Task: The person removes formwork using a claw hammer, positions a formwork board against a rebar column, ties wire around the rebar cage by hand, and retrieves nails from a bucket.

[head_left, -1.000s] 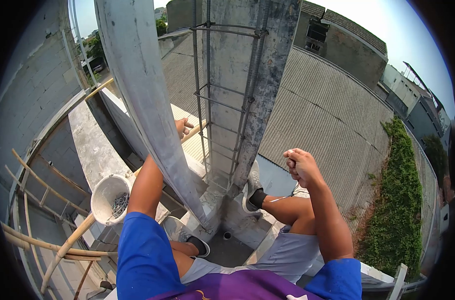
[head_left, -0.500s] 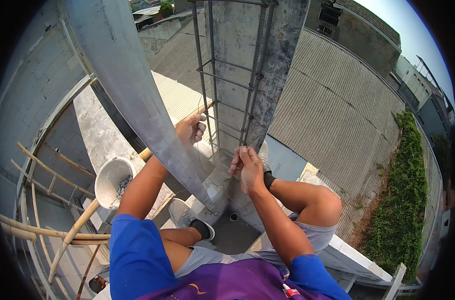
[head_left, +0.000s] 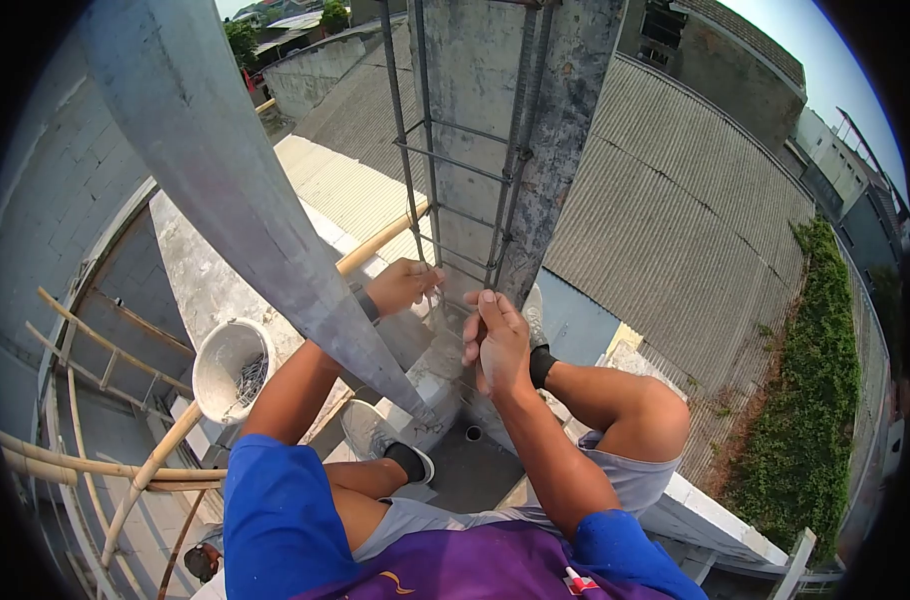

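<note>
Closer now to the foot of the rebar cage (head_left: 524, 153), the left hand (head_left: 403, 287) has moved in toward the right hand (head_left: 500, 345), which has come inward from its place well out to the side. The cage rises in front of the concrete column (head_left: 465, 75), with its lower end just beyond the two hands. Its long axis is upright, running up and away from them to the top of the view, and its thin cross ties lie across that line. The left hand is nearer the left-hand bars, the right hand nearer the right-hand pair; whether either touches steel, I cannot tell. The left fingertips are drawn together in a pinch, but what they close on is unclear. The right fingers are bent, with the thumb raised beside them; whether they hold anything is hidden too.

Left of the cage, a long grey board (head_left: 235, 170) slants down in front of the left arm, its narrow end pointing toward the corner between the shoes. A bamboo pole (head_left: 383, 238) passes behind that board. Farther left, a white bucket (head_left: 212, 372) of small metal pieces (head_left: 252, 382) sits beside the left forearm. Beyond the column, a corrugated roof (head_left: 675, 210) spreads to the right.
</note>
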### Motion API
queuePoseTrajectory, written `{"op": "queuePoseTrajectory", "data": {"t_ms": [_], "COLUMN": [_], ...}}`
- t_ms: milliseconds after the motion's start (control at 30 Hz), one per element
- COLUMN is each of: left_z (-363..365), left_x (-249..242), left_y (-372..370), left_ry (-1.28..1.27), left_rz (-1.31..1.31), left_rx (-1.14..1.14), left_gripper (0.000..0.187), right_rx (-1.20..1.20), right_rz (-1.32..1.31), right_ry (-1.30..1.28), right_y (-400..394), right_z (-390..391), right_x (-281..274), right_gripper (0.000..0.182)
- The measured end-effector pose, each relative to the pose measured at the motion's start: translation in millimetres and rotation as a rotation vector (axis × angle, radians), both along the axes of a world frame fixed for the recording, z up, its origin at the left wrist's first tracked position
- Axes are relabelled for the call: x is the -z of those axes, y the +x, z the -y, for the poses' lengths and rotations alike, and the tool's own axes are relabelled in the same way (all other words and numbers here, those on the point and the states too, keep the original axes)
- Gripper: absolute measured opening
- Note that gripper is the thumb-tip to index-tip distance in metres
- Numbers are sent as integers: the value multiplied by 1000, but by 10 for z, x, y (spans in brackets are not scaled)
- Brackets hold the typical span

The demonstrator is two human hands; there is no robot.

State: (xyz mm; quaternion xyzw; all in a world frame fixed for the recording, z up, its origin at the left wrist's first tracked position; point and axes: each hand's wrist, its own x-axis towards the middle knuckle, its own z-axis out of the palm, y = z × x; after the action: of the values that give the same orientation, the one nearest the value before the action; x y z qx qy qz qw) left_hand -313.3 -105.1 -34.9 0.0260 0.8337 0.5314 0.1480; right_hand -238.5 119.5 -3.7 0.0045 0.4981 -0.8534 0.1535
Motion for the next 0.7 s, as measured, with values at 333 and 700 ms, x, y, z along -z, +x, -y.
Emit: {"op": "queuePoseTrajectory", "data": {"t_ms": [333, 700], "left_z": [114, -345], "left_x": [-518, -615], "left_y": [152, 228], "left_ry": [141, 361], "left_rz": [91, 167], "left_rx": [-42, -171], "left_gripper": [36, 43], "right_rx": [120, 372], "right_rz": [-63, -516], "right_ry": [-128, 492], "right_y": [122, -143], "right_z": [175, 432], "right_x": [32, 78], "right_gripper": [37, 35]}}
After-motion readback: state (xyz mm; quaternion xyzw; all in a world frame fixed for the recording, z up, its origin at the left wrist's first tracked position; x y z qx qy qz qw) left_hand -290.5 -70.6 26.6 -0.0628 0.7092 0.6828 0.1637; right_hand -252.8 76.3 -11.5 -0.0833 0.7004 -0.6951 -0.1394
